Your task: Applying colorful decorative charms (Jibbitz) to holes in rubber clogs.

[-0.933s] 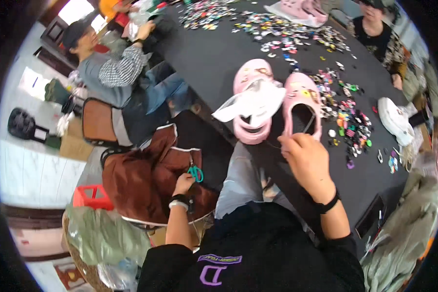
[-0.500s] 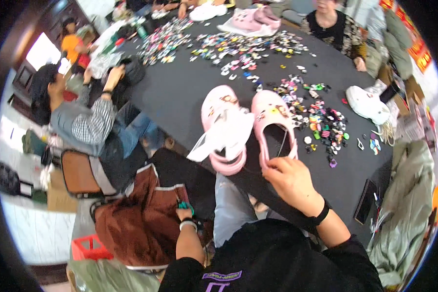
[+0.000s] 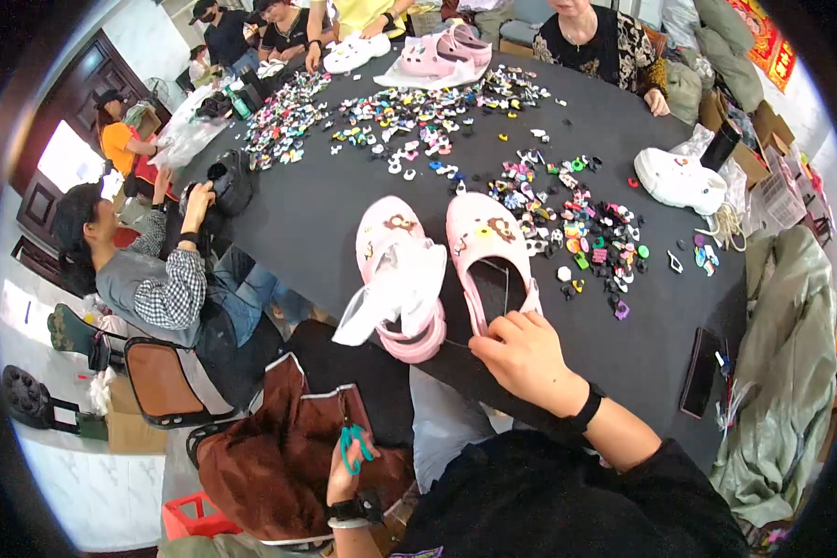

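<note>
Two pink clogs with bear charms stand side by side at the near edge of the table, toes pointing away from me. My right hand (image 3: 530, 367) has its fingers closed on the heel end of the right clog (image 3: 482, 221). White translucent wrapping (image 3: 398, 286) sticks out of the opening of the left clog (image 3: 386, 219), which no hand touches. Lower left, over brown cloth (image 3: 251, 465), my left hand (image 3: 344, 472) holds scissors (image 3: 354, 437) with teal handles, their blades pointing away from me.
Many small colourful shoe charms (image 3: 595, 251) lie scattered over the black table (image 3: 325, 205). A white clog (image 3: 679, 181) and a phone (image 3: 702, 372) lie on the right. Farther off are pink clogs (image 3: 432, 56) on plastic. A seated person (image 3: 167, 279) is at left; others sit across.
The scissors in my left hand have turned, so their blades now show pointing away. My right hand keeps its hold on the right clog. The whole view has shifted a little.
</note>
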A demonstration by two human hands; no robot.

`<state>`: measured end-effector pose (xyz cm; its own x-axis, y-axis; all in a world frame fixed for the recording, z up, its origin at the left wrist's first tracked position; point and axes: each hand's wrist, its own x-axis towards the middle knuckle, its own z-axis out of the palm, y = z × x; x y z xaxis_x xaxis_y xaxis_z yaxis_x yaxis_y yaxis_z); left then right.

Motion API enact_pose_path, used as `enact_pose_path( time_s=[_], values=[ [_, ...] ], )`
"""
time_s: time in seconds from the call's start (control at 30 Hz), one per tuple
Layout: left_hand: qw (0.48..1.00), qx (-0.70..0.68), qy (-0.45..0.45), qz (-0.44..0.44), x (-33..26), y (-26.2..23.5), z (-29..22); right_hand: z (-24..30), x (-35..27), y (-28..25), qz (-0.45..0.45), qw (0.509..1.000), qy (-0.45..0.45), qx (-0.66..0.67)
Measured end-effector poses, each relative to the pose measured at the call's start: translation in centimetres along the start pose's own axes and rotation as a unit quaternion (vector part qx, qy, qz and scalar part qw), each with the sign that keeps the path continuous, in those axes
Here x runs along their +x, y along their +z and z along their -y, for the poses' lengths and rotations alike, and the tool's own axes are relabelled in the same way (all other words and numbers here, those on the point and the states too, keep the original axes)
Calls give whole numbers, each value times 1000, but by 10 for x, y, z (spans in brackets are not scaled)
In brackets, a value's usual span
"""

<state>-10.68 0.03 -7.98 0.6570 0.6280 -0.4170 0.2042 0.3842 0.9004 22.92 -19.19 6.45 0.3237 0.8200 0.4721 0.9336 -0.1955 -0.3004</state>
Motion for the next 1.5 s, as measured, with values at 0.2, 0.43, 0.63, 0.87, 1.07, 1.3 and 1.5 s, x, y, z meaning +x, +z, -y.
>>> enact_pose_path(
  time_s=[0.2,0.43,0.63,0.87,1.07,1.3,1.5],
  values=[
    [967,63,21,245,-25,90,-82,-6,-3,-1,-72,997,-10,29],
    [963,46,26,264,-6,156,-90,-3,-10,0,-62,991,17,114],
    [967,18,14,255,8,164,-80,-4,-13,0,-61,990,10,127],
    [975,67,-6,214,12,161,-82,-6,-12,-4,-53,992,10,112],
    [976,149,-10,160,4,100,-69,-28,9,-50,-135,983,81,94],
    [987,103,-102,-65,46,-29,30,-77,44,-39,-38,976,196,82],
    [936,141,-166,-277,97,-106,126,-73,55,-47,-57,949,246,187]
  ],
)
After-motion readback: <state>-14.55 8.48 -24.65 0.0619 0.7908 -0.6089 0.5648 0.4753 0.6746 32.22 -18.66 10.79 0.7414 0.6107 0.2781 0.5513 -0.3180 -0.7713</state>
